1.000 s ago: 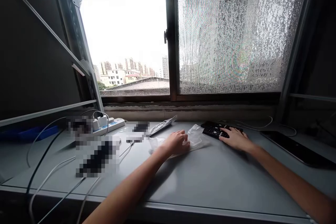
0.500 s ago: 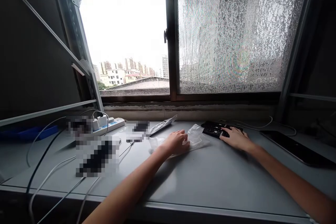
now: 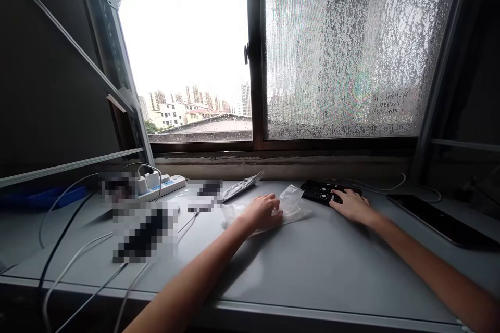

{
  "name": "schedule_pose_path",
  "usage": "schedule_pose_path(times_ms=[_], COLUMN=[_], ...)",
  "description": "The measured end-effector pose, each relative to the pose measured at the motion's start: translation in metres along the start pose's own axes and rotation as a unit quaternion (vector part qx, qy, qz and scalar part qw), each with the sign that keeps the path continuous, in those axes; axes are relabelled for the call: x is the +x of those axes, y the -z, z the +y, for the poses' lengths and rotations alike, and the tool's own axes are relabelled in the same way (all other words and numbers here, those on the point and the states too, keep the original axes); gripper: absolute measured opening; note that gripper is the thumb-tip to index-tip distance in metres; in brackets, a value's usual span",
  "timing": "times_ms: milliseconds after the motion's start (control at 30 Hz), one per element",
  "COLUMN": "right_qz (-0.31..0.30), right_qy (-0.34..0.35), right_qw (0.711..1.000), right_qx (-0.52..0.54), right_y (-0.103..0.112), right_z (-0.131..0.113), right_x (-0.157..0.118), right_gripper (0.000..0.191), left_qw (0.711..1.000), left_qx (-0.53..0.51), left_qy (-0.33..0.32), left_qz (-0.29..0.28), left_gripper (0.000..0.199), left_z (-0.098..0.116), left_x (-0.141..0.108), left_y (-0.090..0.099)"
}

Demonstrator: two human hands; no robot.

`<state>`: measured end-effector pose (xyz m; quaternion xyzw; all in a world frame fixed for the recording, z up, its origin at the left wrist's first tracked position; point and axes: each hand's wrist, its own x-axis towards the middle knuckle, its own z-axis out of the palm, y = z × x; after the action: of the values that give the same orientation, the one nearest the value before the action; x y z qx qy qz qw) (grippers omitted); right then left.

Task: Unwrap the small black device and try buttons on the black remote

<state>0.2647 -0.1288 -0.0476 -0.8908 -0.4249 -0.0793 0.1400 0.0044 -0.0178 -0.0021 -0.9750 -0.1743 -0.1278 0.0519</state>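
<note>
My left hand (image 3: 264,213) rests on a crumpled clear plastic bag (image 3: 294,209) in the middle of the desk, its fingers curled down into the film. Part of the bag is hidden beneath that hand. To the right, my right hand (image 3: 353,206) lies with fingers stretched over the near right end of a black remote control (image 3: 321,194) with pale buttons. Another dark piece seems to lie against the remote's far side; my fingers partly cover both. The right thumb stays low beside the remote.
A flat packet (image 3: 242,186) leans behind the bag. At left stand a white power strip (image 3: 172,184) with plugs, several cables and pixelated items. A black tablet-like slab (image 3: 441,220) lies at right on the grey desk (image 3: 312,270). A blue tray (image 3: 50,197) sits far left.
My right hand has slid slightly to the right on the remote control, uncovering a little more of its buttons. My left hand and the plastic bag have stayed put.
</note>
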Motion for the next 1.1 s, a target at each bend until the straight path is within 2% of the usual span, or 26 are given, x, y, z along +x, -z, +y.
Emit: schedule_pose_path(times_ms=[1100], right_qz=[0.000], right_qy=[0.012], right_qw=[1.000], right_qx=[0.004], right_y=[0.0034], right_z=[0.0013], right_x=[-0.0033], right_gripper=[0.057], left_qw=[1.000], left_qx=[0.004], left_qy=[-0.001], left_qz=[0.000], left_gripper=[0.026], left_z=[-0.0011], left_x=[0.0008], left_y=[-0.0020])
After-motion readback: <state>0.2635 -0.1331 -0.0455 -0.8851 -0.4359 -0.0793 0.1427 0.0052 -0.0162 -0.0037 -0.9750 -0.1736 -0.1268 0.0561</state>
